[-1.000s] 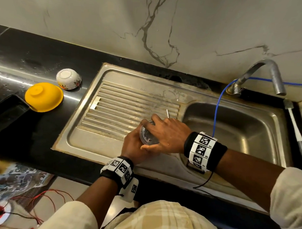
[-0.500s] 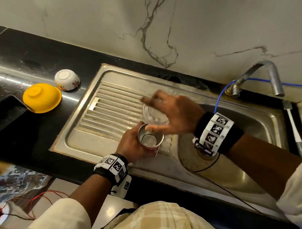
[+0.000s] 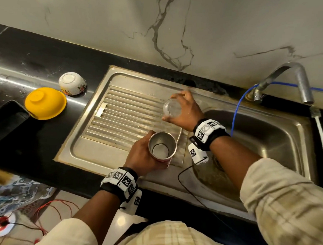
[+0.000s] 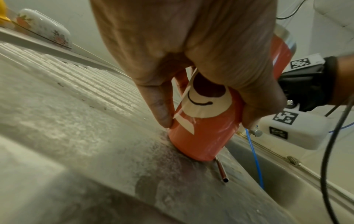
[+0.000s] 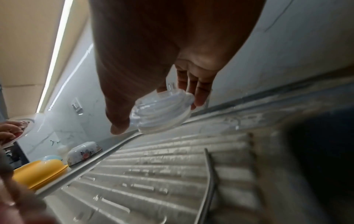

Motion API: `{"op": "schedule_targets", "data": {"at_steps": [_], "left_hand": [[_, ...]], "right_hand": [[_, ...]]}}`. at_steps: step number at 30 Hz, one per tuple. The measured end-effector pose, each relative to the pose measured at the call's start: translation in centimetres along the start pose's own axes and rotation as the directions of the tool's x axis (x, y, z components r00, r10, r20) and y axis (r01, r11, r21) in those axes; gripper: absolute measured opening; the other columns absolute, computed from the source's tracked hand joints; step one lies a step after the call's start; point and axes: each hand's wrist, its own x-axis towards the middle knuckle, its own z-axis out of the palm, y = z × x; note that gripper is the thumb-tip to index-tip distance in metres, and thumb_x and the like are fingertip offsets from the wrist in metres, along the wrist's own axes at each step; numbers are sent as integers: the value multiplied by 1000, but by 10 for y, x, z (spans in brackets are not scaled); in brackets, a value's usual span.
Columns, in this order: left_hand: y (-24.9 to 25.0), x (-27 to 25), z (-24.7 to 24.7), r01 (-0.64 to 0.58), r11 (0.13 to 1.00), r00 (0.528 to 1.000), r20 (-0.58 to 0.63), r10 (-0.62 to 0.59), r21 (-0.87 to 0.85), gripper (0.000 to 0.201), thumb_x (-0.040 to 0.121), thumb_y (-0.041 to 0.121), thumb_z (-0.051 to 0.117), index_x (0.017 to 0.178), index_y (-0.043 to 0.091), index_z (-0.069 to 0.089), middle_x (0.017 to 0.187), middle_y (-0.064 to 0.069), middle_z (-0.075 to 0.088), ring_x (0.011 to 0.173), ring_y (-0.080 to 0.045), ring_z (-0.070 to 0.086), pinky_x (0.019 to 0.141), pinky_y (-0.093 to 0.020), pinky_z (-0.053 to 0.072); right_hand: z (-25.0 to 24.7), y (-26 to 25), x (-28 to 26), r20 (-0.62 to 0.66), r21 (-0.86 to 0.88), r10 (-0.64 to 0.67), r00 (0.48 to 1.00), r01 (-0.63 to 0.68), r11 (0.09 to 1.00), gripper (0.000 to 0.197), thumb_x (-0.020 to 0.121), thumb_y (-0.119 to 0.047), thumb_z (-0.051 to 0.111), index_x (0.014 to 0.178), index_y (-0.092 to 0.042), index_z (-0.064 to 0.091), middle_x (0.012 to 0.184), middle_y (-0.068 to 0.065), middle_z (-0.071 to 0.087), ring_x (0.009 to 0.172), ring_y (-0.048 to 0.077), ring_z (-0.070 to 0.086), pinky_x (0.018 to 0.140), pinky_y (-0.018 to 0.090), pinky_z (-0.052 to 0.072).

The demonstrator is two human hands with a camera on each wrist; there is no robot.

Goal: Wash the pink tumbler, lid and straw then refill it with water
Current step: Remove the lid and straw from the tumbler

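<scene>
A: Holding the tumbler (image 3: 162, 147) upright in our left hand (image 3: 140, 156), fingers and thumb wrapped round its pink wall, base resting on the sink's draining board (image 3: 120, 113) at the near edge of the ridges. Mouth is open; steel inside, and we cannot tell whether any water is left in it.

B: And the lid (image 3: 172, 107)?

A: Off the tumbler. Our right hand (image 3: 185, 112) pinches the clear lid by its rim between thumb and fingertips, above the far part of the draining board, clear of the metal. The wrist view shows it tilted, not lying flat.

B: Straw?

A: The steel straw (image 4: 222, 169) lies loose on the draining board, just beside the tumbler's base on the basin side, one end pointing to the near edge.

B: Our judgement on the step, then: the parts are separated and the lid needs a place. How do we do it well?

A: Lower the lid onto the ridges before letting go; it is wet plastic and would likely skid or roll toward the basin if dropped. Keep it apart from the straw so neither gets nudged. Keep the left hand's hold firm, since the tumbler's base sits near the straw and could rock on it.

B: The tap (image 3: 292, 81) looks dry; nothing running yet.
</scene>
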Motion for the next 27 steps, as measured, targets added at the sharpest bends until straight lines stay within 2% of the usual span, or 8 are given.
{"op": "schedule_targets", "data": {"at_steps": [6,11,13,16,18,22,24,27], "left_hand": [[-1,0,0,23,999,1000,-11,-23,-29,71,55,36,98,113,22,60,97,7,73,88,-18,71,77,-43,57],[-3,2,1,45,998,999,13,-44,-41,74,56,33,99,117,27,59,105,6,74,96,-19,72,82,-46,57],[-3,2,1,38,999,999,13,-37,-33,75,56,32,99,119,28,59,106,6,74,97,-19,72,83,-45,58],[-1,2,1,40,999,999,14,-39,-34,75,57,32,99,121,27,59,105,7,74,96,-17,72,83,-43,58],[1,2,1,43,999,999,16,-42,-26,71,56,33,98,115,25,59,102,7,74,93,-18,72,80,-44,57],[5,2,-1,41,999,999,20,-41,-29,71,56,32,99,114,26,59,102,10,73,93,-15,72,80,-40,58],[6,4,-1,47,998,999,20,-46,-36,71,58,29,101,116,26,61,103,10,73,95,-14,72,82,-38,58],[10,5,0,63,997,998,11,-63,-34,73,59,23,103,119,23,63,104,11,74,98,-12,72,83,-35,58]], "right_hand": [[38,2,4,157,16,27,987,-30,999,94,66,-50,96,145,-27,51,144,5,52,128,27,58,108,37,49],[55,5,-5,140,-21,21,990,-18,1000,99,66,-54,95,149,-29,47,149,1,53,131,27,57,107,48,50],[59,6,-7,119,-10,32,992,-31,999,101,65,-59,93,148,-29,46,147,0,56,129,26,59,105,47,51],[53,6,-8,119,61,38,992,-46,997,101,67,-64,91,150,-29,45,145,2,58,128,23,59,106,37,49],[42,4,-12,82,99,12,997,-20,995,84,77,-53,88,147,-25,51,145,3,57,131,23,55,111,32,43],[21,6,-33,-84,156,-10,996,23,988,45,90,-29,77,131,-18,64,132,4,63,125,28,58,109,47,48],[11,7,-53,-115,197,3,993,20,980,39,89,-21,75,127,-19,66,128,1,64,123,24,60,108,45,49],[2,7,-95,-91,295,-40,995,66,953,52,81,-16,78,131,-19,64,129,-4,60,121,13,60,108,37,50]]}}
